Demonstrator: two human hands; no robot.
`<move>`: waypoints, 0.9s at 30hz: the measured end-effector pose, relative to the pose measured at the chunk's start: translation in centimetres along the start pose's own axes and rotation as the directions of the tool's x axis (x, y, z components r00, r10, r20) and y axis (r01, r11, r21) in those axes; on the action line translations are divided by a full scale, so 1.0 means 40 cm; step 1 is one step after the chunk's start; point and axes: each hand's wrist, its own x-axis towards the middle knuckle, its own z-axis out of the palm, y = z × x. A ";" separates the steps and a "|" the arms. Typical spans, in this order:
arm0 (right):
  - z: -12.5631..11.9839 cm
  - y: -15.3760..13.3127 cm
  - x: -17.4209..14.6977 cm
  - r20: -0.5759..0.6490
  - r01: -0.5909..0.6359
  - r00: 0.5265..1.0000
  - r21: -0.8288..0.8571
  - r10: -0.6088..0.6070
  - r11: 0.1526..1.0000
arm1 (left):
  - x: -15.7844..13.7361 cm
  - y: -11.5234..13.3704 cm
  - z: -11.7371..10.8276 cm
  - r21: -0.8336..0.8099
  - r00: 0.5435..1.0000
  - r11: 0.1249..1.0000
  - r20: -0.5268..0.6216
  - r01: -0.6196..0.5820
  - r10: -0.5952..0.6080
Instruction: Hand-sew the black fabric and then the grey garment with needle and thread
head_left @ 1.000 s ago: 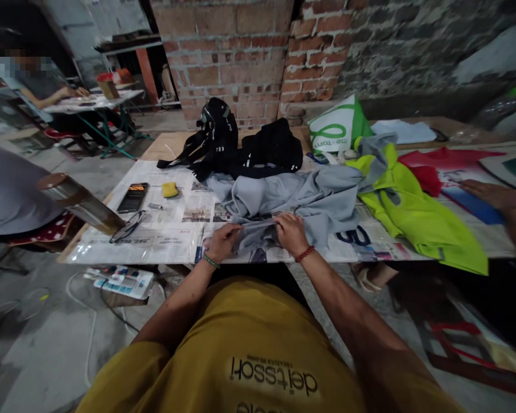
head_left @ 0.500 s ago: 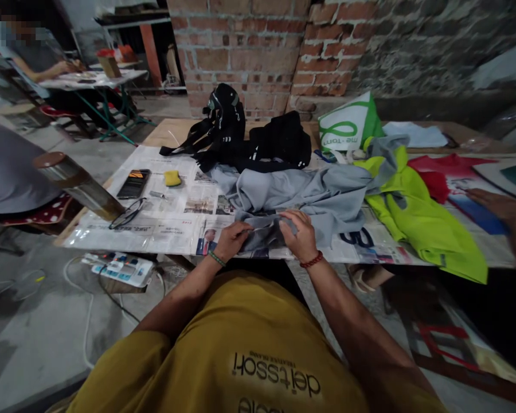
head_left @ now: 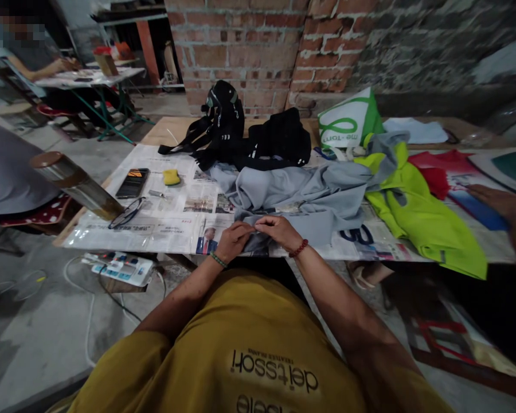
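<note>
A crumpled grey garment (head_left: 301, 186) lies over the newspaper at the table's near side, its lower edge between my hands. My left hand (head_left: 235, 240) is closed in a pinch on the grey cloth close to the table's front edge. Right beside it, my right hand (head_left: 280, 232) is also pinched, its fingertips meeting those of the left. Whatever is between the right fingertips is too small to make out. The grey cloth joins or lies against a neon-yellow garment (head_left: 421, 212) on the right.
Behind the grey garment sit a black bag (head_left: 226, 115) and a green-white bag (head_left: 348, 121). To the left are a bottle (head_left: 79, 186), glasses (head_left: 128, 212), a phone (head_left: 132, 182) and a yellow sponge (head_left: 171, 177). Another person's hand (head_left: 488, 201) rests near an iron (head_left: 505, 169).
My right hand has moved left, from holding apart over the grey cloth to meeting my left fingertips. Its fingers have closed into a pinch. The left hand stays nearly in place.
</note>
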 end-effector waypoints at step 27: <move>-0.030 -0.055 0.048 -0.253 0.120 0.962 0.061 -0.101 0.991 | 0.013 0.001 0.000 -0.158 0.958 0.948 0.125 0.276 -0.258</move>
